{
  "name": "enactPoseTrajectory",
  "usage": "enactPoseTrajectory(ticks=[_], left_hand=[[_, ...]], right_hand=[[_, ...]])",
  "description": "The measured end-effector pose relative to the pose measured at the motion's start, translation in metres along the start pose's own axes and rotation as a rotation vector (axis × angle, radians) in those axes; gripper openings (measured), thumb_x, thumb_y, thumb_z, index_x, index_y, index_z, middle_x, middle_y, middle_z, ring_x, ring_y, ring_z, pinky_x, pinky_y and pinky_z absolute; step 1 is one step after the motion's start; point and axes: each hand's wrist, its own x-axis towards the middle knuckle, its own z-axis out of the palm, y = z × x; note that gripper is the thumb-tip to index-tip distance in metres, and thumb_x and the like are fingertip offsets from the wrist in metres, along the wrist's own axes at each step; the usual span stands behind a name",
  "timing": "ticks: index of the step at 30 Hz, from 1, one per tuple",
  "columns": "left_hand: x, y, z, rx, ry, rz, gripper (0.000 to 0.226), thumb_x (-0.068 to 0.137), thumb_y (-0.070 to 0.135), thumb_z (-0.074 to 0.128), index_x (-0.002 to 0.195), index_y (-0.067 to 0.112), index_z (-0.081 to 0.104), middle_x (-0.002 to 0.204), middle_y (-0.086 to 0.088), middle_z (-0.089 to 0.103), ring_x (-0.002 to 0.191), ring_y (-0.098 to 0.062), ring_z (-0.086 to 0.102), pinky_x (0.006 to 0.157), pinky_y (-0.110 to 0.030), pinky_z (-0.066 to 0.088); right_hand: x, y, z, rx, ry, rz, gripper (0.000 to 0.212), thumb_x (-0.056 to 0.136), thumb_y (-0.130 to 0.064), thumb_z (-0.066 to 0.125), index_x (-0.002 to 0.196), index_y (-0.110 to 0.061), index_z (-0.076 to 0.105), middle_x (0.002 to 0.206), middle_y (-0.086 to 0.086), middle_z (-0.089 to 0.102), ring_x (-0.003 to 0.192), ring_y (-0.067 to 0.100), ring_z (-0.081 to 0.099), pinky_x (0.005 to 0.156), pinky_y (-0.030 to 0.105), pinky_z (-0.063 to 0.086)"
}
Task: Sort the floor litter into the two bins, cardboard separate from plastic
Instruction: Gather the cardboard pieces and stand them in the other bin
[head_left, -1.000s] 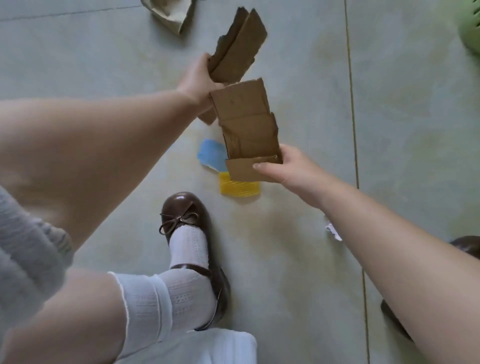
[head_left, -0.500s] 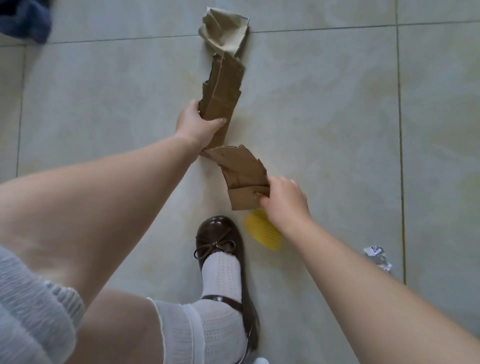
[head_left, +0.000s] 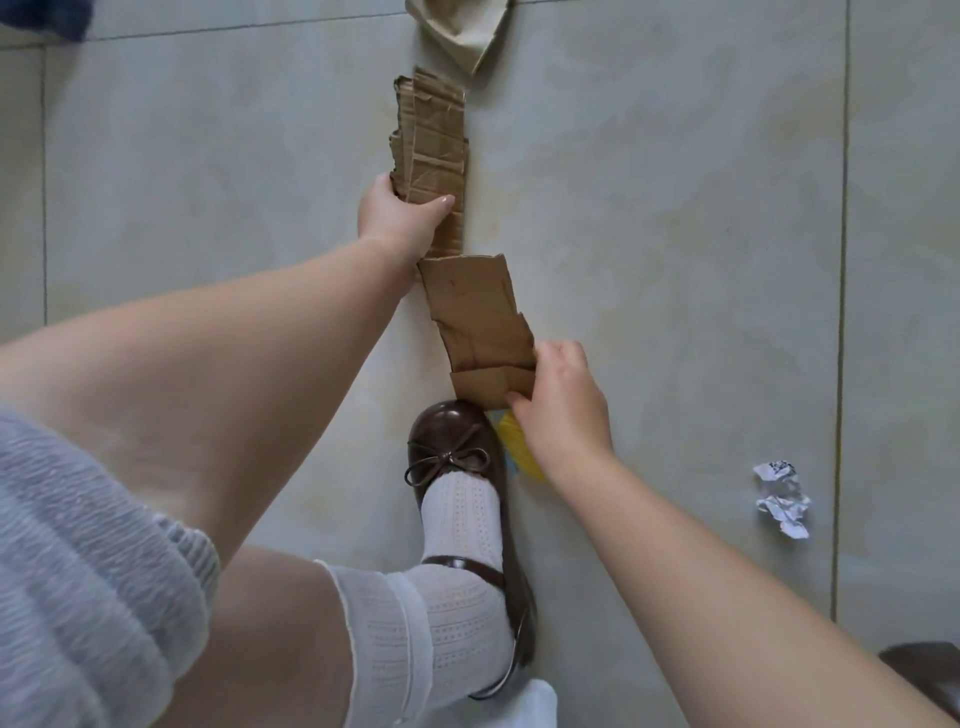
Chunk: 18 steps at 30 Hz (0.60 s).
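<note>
Holding two cardboard pieces at once, head view only. Left hand (head_left: 402, 215) grips a stack of torn corrugated cardboard strips (head_left: 434, 140) near its lower end, thumb curled across the front, fingers wrapped behind; most of the stack sticks up past the hand toward the top of frame. Right hand (head_left: 563, 410) pinches a second, flatter cardboard piece (head_left: 478, 322) at its lower right corner, thumb on the folded bottom flap, fingers curled over the right edge. This piece runs diagonally from the right hand up to just under the left hand, its top edge overlapping or touching the bottom of the strip stack; can't tell which. Both pieces are over the pale tiled floor (head_left: 675, 234). Crumpled tan paper or cardboard (head_left: 460, 28) lies on the floor just above the strip stack, partly cut off by the frame top. Brown bow shoe with white sock (head_left: 457, 467) stands directly under the flat piece's bottom edge. Yellow item (head_left: 511, 441) on the floor beside the shoe, mostly hidden by the right wrist, with a bit of blue at its edge. Crumpled white printed wrapper (head_left: 782, 499) lies well right of the right arm. Dark blue object (head_left: 41, 15) at top-left corner, cut off. Grey knit sleeve (head_left: 78, 571) at lower left. No bins in view.
</note>
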Motion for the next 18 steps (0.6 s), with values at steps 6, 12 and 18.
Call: enactPoseTrajectory(ticks=[6,12,18], left_hand=[[-0.002,0.001,0.002,-0.023,-0.006,-0.018,0.032,0.079,0.027,0.071,0.106,0.020,0.056,0.107,0.004,0.065,0.097,-0.014,0.064,0.083,-0.031,0.055],[-0.005,-0.001,0.002,-0.117,-0.018,-0.033,0.027,0.080,0.022,0.070,0.102,0.020,0.055,0.106,0.001,0.066,0.093,-0.015,0.067,0.079,-0.034,0.058],[-0.004,-0.002,0.003,-0.158,-0.039,-0.039,0.027,0.081,0.020,0.069,0.104,0.017,0.054,0.104,0.001,0.066,0.089,-0.013,0.067,0.072,-0.029,0.058]], right_hand=[[-0.002,0.001,-0.001,0.032,-0.003,0.031,0.025,0.087,-0.022,0.061,0.106,-0.012,0.050,0.112,0.006,0.057,0.101,0.030,0.055,0.069,0.028,0.033],[-0.015,0.001,0.010,0.151,0.056,0.071,0.029,0.085,-0.028,0.064,0.106,-0.012,0.053,0.113,0.005,0.056,0.105,0.026,0.053,0.075,0.030,0.039],[-0.014,-0.001,0.012,0.388,-0.015,0.140,0.029,0.086,-0.022,0.063,0.112,-0.013,0.053,0.114,0.007,0.062,0.103,0.026,0.058,0.082,0.029,0.045]])
